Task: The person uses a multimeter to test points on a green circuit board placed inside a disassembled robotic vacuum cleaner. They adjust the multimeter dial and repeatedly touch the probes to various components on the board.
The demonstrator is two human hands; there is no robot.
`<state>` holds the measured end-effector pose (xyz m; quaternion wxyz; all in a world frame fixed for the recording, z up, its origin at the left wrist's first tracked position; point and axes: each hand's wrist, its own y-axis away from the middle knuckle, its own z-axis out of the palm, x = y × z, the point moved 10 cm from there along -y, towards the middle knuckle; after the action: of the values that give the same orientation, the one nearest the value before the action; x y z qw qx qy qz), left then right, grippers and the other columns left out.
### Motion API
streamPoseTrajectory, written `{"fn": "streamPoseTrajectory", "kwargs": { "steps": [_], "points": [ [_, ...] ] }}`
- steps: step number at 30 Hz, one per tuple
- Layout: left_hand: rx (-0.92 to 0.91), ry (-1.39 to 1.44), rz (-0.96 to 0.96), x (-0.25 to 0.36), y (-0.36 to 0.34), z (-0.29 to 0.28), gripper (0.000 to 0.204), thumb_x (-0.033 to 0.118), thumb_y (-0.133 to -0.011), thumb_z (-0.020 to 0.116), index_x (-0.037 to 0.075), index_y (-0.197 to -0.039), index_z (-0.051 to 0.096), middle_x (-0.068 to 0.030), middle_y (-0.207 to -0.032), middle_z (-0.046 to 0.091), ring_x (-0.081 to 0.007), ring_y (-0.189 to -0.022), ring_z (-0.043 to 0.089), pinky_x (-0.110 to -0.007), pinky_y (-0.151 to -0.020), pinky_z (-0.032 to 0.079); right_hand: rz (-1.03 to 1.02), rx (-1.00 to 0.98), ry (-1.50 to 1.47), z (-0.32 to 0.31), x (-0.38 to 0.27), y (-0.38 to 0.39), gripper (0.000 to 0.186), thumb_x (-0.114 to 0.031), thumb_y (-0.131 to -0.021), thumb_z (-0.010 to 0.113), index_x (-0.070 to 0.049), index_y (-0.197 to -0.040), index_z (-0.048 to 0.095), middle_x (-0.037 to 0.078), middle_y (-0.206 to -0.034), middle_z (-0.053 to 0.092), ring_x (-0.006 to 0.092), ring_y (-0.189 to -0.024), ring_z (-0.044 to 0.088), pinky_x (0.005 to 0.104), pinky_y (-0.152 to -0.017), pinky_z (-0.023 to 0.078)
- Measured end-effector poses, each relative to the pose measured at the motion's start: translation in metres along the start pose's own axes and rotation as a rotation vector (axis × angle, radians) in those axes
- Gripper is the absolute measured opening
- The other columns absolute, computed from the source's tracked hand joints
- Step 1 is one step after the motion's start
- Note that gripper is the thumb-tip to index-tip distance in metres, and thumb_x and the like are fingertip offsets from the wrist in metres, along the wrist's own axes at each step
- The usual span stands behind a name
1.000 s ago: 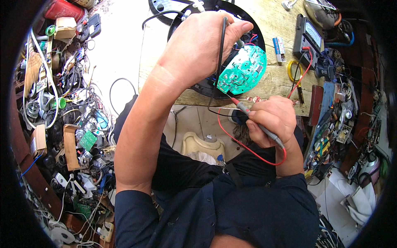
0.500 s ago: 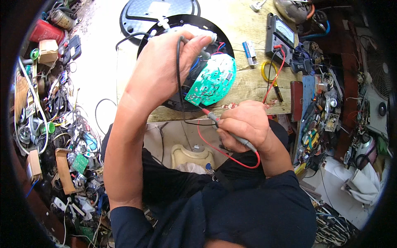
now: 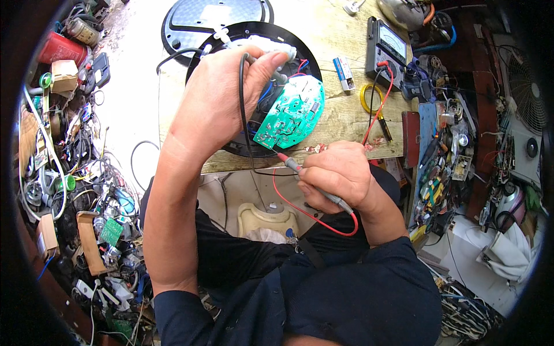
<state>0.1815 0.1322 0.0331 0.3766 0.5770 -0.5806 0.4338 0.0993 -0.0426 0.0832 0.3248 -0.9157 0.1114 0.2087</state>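
Observation:
A green circuit board (image 3: 294, 115) rests tilted in an open black round housing (image 3: 300, 43), with red and blue wires running beneath it. My left hand (image 3: 216, 104) is closed over the housing, gripping a grey test probe (image 3: 279, 76) whose black lead hangs past the wrist. A white part (image 3: 268, 44) shows behind those fingers; the probe's tip is hidden. Between the fingers of my right hand (image 3: 340, 173) is a red-and-grey test probe (image 3: 292, 164). Its tip points at the board's lower edge; I cannot tell whether they touch. An analog multimeter (image 3: 388, 49) stands at the table's right, leads plugged in.
A round black cover (image 3: 173, 26) lies behind the housing. Near the multimeter are a small blue-and-white box (image 3: 344, 74) and a yellow ring (image 3: 369, 98). Heaps of electronic scrap (image 3: 109, 230) crowd the left, and more parts fill the right. A cream stool (image 3: 265, 218) is below the table.
The view has shifted slightly, moving most things a little left. The red probe remains near the board's lower edge, and both hands keep their grips.

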Motion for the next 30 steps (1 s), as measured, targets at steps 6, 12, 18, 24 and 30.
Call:
{"fn": "streamPoseTrajectory", "kwargs": {
  "steps": [6, 12, 18, 24, 30],
  "points": [
    [-0.005, -0.045, 0.038, 0.004, 0.0, -0.001, 0.032, 0.031, -0.107, 0.064, 0.001, -0.105, 0.075, -0.0224, -0.08, 0.069, -0.0386, -0.073, 0.07, -0.042, -0.067, 0.054, 0.003, 0.012, -0.023, -0.001, 0.0, -0.002, 0.029, -0.006, -0.072, 0.083, -0.004, -0.097, 0.069, 0.006, -0.079, 0.07, 0.0182, -0.054, 0.064, 0.0312, -0.046, 0.048],
    [0.002, -0.09, 0.073, 0.009, -0.002, -0.001, 0.032, 0.031, -0.106, 0.065, 0.001, -0.101, 0.076, -0.024, -0.076, 0.067, -0.0422, -0.071, 0.068, -0.045, -0.065, 0.053, 0.017, 0.027, -0.018, -0.001, 0.001, 0.003, 0.029, -0.004, -0.071, 0.082, -0.005, -0.097, 0.069, 0.007, -0.079, 0.07, 0.0189, -0.052, 0.06, 0.0311, -0.046, 0.046],
    [0.017, -0.161, 0.107, 0.016, -0.001, -0.005, 0.033, 0.031, -0.105, 0.066, 0.0, -0.099, 0.077, -0.0249, -0.077, 0.068, -0.0436, -0.074, 0.069, -0.047, -0.066, 0.054, 0.015, 0.029, -0.015, -0.001, -0.001, 0.0, 0.026, -0.004, -0.071, 0.081, -0.006, -0.093, 0.067, 0.007, -0.077, 0.069, 0.0185, -0.051, 0.059, 0.0308, -0.045, 0.045],
    [0.022, -0.163, 0.122, 0.017, 0.0, -0.005, 0.031, 0.03, -0.105, 0.065, 0.001, -0.101, 0.078, -0.0251, -0.082, 0.069, -0.0439, -0.078, 0.07, -0.047, -0.068, 0.055, 0.004, 0.017, -0.001, 0.0, 0.0, 0.0, 0.026, -0.004, -0.071, 0.081, -0.006, -0.093, 0.067, 0.006, -0.077, 0.068, 0.0182, -0.051, 0.059, 0.0306, -0.044, 0.044],
    [0.015, -0.134, 0.142, 0.016, 0.0, -0.002, 0.033, 0.031, -0.108, 0.063, 0.0, -0.106, 0.076, -0.0101, -0.067, 0.059, -0.0187, -0.064, 0.054, -0.036, -0.057, 0.042, 0.021, 0.014, -0.002, 0.001, 0.001, 0.005, 0.029, -0.003, -0.074, 0.08, -0.006, -0.1, 0.068, 0.007, -0.081, 0.07, 0.0192, -0.054, 0.061, 0.0317, -0.047, 0.045]
  ]
}}
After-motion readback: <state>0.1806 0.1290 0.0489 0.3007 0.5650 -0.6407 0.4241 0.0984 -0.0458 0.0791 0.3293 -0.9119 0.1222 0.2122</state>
